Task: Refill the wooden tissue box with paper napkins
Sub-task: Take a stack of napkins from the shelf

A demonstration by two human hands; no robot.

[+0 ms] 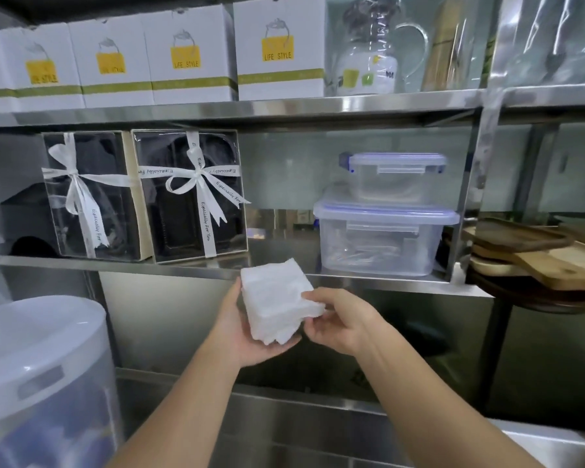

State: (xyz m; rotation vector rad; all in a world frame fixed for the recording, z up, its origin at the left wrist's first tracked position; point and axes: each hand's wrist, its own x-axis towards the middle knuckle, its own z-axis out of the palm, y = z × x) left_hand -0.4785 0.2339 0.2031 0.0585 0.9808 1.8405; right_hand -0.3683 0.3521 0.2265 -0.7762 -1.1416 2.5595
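Held up in front of the steel shelving (284, 108): a stack of white paper napkins (277, 305), square, thick, soft and crinkled at the edges, tilted so the top face shows. Cradled from beneath by the left hand (247, 336), palm up, fingers curled under the lower corner and closed against the stack. Pinched at the right edge by the right hand (338, 319), thumb on top, fingers tucked below, narrow grip on the napkins. Stack just in front of the front edge of the middle shelf, clear of it, not resting on anything but the hands.

Now the containers. On the middle shelf, toward its right end: two clear plastic tubs with blue-trimmed clip lids, small tub (392, 177) stacked on top of large tub (382, 238). Small one looking empty; something pale and thin lying in the bottom of the large one, too faint to name. At the left end: two clear-fronted gift boxes (190, 197) standing upright, tied with white ribbon, dark moulded trays inside. Top shelf: a row of white cartons (190, 55) with yellow "LIFE STYLE" labels, closed; beside them a wrapped glass pitcher (372, 52). Lower left: a big white-lidded bin (41, 366), translucent wall, bluish contents blurred. Far right: wooden boards (534, 258) piled flat.
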